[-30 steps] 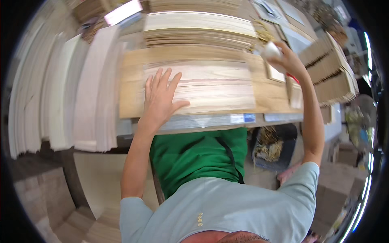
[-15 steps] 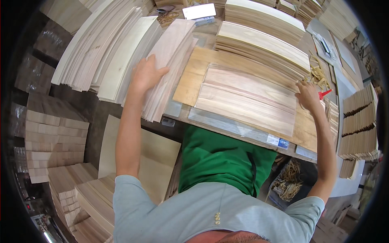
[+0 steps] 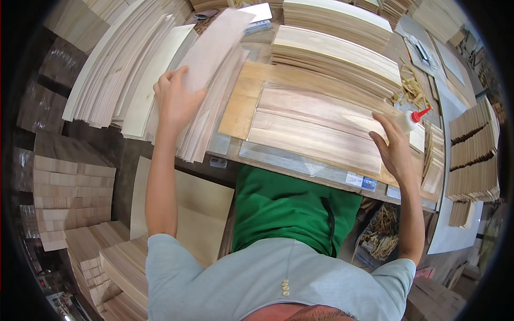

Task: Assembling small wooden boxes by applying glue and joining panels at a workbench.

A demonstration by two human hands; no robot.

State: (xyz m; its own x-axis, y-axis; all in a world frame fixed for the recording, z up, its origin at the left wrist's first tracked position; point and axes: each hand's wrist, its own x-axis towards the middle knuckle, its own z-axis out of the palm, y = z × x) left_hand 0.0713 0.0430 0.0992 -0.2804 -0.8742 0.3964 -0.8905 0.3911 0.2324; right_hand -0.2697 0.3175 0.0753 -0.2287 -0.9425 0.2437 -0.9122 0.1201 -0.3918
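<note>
My left hand (image 3: 179,104) holds the near end of a thin, pale pinkish wooden board (image 3: 219,48) between thumb and fingers. The board is raised and tilted over a stack of similar boards (image 3: 214,112) on the left. My right hand (image 3: 393,144) hovers over the right end of a wooden panel (image 3: 316,125), fingers apart and with nothing in them. This panel, made of strips side by side, lies on a larger plywood sheet (image 3: 238,99). Just beyond the right hand stands a white glue bottle with a red nozzle (image 3: 411,120).
Stacked boards (image 3: 337,53) line the far side of the table, and more stacks (image 3: 128,64) stand at the left. Curled wood scraps (image 3: 412,88) lie at the far right. Bundled strips (image 3: 474,155) are to the right, and wood blocks (image 3: 75,187) are piled at lower left.
My left hand has lifted the top board off its stack, shifting it up and left. My right hand has moved left and nearer from the panel's far right corner, uncovering the glue bottle.
</note>
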